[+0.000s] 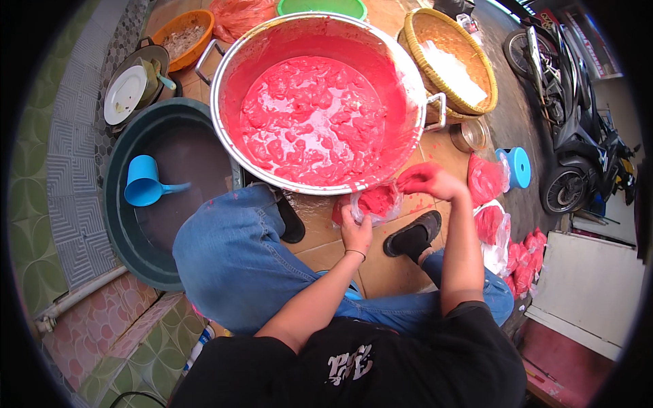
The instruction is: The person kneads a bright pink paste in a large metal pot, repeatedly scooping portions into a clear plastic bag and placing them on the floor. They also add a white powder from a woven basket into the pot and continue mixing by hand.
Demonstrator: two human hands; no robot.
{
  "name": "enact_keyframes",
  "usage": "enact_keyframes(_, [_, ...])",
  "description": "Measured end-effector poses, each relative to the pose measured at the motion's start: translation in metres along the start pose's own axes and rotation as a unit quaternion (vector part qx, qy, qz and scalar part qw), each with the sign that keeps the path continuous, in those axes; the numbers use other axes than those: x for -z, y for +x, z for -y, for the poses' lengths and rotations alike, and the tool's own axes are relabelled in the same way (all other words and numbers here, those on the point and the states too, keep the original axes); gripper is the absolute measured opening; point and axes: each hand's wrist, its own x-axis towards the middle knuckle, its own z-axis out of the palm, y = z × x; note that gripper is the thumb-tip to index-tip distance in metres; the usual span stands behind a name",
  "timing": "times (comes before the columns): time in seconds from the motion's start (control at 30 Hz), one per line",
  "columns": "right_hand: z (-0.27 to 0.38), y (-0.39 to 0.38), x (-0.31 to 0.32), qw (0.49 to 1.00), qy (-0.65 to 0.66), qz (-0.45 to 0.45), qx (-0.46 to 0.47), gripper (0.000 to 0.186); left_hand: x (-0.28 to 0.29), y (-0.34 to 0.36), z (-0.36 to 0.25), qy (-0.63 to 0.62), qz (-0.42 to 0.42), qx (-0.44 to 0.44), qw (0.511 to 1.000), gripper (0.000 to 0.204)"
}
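Observation:
A large metal pot (224, 129) filled with wet red coated pieces (313, 115) stands in front of me. Below its near rim, my left hand (356, 234) grips a clear plastic bag (389, 212) that holds some of the red mixture (376, 198). Right beside the bag's mouth is my right hand (435, 182), its fingers smeared red and curled together. Whether anything sits between those fingers is hidden by the red coating.
At left, a dark green tub (112, 197) of murky water holds a blue dipper (143, 181). Woven baskets (486, 81) stand right of the pot, near a blue container (518, 168). Filled red bags (524, 262) lie on the right. Motorcycles (568, 136) are parked beyond.

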Motion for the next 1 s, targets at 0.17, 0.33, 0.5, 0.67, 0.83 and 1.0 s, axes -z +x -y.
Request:
enact_keyframes(0.17, [0.069, 0.059, 0.020, 0.995, 0.058, -0.048, 0.067, 0.023, 0.004, -0.003, -0.008, 0.001, -0.002, -0.002, 1.000, 0.044])
enact_keyframes(0.33, [0.048, 0.242, -0.054, 0.967, -0.221, 0.056, 0.114, 0.031, 0.004, -0.006, -0.011, 0.024, 0.038, -0.025, 0.999, 0.045])
enact_keyframes(0.5, [0.024, 0.333, -0.150, 0.896, -0.430, 0.097, 0.053, 0.067, 0.015, 0.001, -0.031, 0.051, 0.100, -0.005, 0.994, 0.051])
enact_keyframes(0.67, [0.009, 0.369, -0.171, 0.892, -0.442, 0.065, 0.062, 0.042, 0.022, 0.004, -0.001, 0.090, 0.142, -0.020, 0.985, 0.055])
enact_keyframes(0.83, [0.010, 0.380, -0.138, 0.885, -0.434, 0.169, 0.025, 0.037, 0.018, 0.010, -0.009, 0.062, 0.122, 0.003, 0.991, 0.050])
enact_keyframes(1.0, [0.045, 0.341, -0.080, 0.965, -0.207, 0.156, 0.037, 0.037, 0.018, 0.010, -0.019, 0.054, 0.062, -0.021, 0.996, 0.045])
